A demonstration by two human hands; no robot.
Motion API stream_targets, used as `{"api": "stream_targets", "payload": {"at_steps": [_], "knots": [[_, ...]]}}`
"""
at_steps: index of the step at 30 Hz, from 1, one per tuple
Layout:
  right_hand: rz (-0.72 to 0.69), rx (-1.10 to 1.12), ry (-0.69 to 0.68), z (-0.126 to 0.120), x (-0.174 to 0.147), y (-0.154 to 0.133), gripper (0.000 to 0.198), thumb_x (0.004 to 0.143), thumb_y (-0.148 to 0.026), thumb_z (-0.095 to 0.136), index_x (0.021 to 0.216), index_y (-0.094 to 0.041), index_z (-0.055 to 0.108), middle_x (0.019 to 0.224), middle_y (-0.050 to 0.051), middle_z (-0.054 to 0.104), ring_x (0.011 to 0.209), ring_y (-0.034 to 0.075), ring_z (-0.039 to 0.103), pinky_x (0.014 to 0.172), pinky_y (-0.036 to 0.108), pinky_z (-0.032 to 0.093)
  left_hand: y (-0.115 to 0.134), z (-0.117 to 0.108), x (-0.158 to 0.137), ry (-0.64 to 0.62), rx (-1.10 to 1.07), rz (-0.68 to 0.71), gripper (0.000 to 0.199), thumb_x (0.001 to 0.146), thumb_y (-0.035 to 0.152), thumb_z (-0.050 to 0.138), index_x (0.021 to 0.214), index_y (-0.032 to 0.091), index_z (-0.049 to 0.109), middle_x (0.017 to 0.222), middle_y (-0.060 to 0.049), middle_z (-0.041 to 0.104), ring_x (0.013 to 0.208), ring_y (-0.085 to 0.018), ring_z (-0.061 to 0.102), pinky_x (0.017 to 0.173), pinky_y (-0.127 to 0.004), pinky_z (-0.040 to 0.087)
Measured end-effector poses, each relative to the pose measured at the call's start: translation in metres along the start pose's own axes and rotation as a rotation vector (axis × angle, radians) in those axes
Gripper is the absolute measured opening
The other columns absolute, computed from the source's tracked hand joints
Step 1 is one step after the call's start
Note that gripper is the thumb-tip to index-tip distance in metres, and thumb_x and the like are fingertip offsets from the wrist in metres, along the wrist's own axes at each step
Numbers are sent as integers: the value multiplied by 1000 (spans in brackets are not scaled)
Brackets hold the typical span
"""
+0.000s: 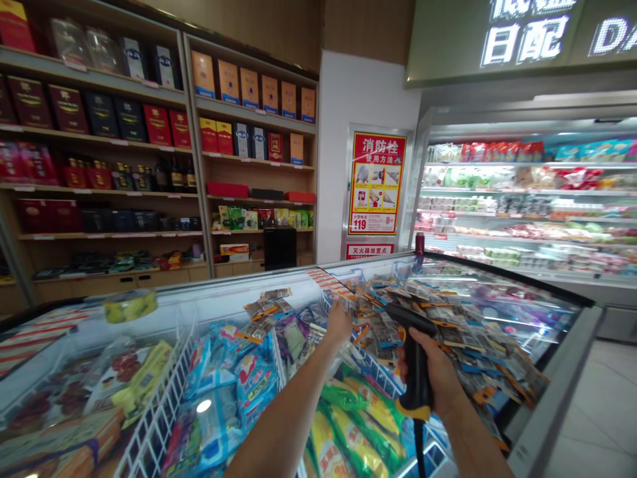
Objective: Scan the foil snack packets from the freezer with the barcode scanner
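Observation:
My right hand (434, 368) is wrapped round the grip of a black barcode scanner (415, 372) with yellow trim; its cable hangs down at the bottom. The scanner's head points left, toward my left hand (340, 323). That hand reaches forward at the left edge of a heap of small flat packets (383, 332) with orange and blue edges. Its fingers are blurred and mostly hidden, so whether they grip a packet is unclear. More such packets (266, 312) lie in a smaller cluster to the left. The large heap spreads over the freezer's glass top.
Wire baskets (154, 405) inside the chest freezer hold blue bags (213, 398), green-yellow corn bags (348, 425) and other frozen food. A roll of yellow tape (130, 306) lies on the left. A red can (420, 243) stands on the far rim. Stocked shelves (253, 109) line the wall behind.

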State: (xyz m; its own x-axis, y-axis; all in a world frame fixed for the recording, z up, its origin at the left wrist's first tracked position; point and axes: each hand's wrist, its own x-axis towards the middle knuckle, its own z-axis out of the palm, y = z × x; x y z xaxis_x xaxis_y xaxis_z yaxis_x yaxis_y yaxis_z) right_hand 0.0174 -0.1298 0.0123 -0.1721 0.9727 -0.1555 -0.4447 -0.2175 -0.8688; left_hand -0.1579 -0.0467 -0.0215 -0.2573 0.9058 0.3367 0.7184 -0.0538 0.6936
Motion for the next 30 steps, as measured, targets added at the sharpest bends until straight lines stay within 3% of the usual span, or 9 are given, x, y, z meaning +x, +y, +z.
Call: {"api": "stream_targets", "payload": {"at_steps": [3, 7, 12, 16, 20, 23, 27, 30], "knots": [[-4, -22, -4, 1, -1, 0, 20, 69, -36, 55, 72, -16, 52, 42, -2, 52, 30, 11, 46, 27, 22, 37, 4, -1, -10, -67, 153, 103, 38, 73, 11, 41, 109, 7, 52, 124, -17, 45, 116, -23, 39, 94, -29, 31], [2, -26, -16, 0, 0, 1, 19, 69, -35, 55, 72, -17, 52, 43, -3, 52, 31, 11, 45, 28, 22, 37, 0, -18, -12, -154, 332, 73, 35, 77, 17, 38, 107, 15, 54, 105, -13, 59, 100, -23, 53, 84, -33, 39], [-25, -10, 48, -10, -2, 2, 21, 68, -36, 56, 70, -17, 52, 43, -3, 53, 31, 10, 46, 29, 22, 38, -30, -68, -1, 32, 577, -77, 36, 78, 19, 35, 109, 16, 53, 106, -13, 58, 104, -24, 49, 86, -38, 35], [-50, 21, 76, -17, -5, 4, 18, 68, -35, 56, 68, -17, 51, 42, -4, 52, 30, 10, 46, 29, 21, 38, -58, -97, -1, -11, 780, -168, 35, 77, 19, 34, 103, 13, 56, 103, -17, 58, 103, -28, 49, 87, -47, 31], [-18, 10, 90, -16, -5, 5, 18, 69, -34, 55, 68, -17, 51, 42, -4, 52, 31, 10, 47, 29, 21, 39, -56, -95, -10, -81, 860, -2, 31, 77, 21, 35, 91, 13, 61, 92, -16, 63, 97, -29, 53, 91, -56, 20], [4, 3, 89, -14, -4, 5, 18, 70, -34, 53, 67, -17, 51, 41, -3, 51, 30, 11, 47, 29, 22, 39, -43, -91, -13, -123, 776, 39, 31, 77, 18, 35, 98, 19, 59, 92, -11, 63, 95, -25, 54, 91, -50, 27], [4, -11, 44, -15, -4, 8, 19, 70, -35, 54, 68, -17, 51, 42, -3, 52, 30, 10, 46, 28, 21, 38, -37, -97, -15, -1, 760, -105, 37, 74, 29, 44, 110, 19, 51, 108, -15, 54, 100, -29, 51, 74, -39, 42], [-1, -25, 4, -13, -6, 11, 20, 69, -37, 55, 70, -16, 52, 44, -3, 53, 31, 9, 46, 29, 20, 38, -42, -97, -15, -31, 749, -202, 44, 71, 42, 48, 107, 18, 53, 101, -17, 56, 95, -31, 54, 72, -40, 42]]}}
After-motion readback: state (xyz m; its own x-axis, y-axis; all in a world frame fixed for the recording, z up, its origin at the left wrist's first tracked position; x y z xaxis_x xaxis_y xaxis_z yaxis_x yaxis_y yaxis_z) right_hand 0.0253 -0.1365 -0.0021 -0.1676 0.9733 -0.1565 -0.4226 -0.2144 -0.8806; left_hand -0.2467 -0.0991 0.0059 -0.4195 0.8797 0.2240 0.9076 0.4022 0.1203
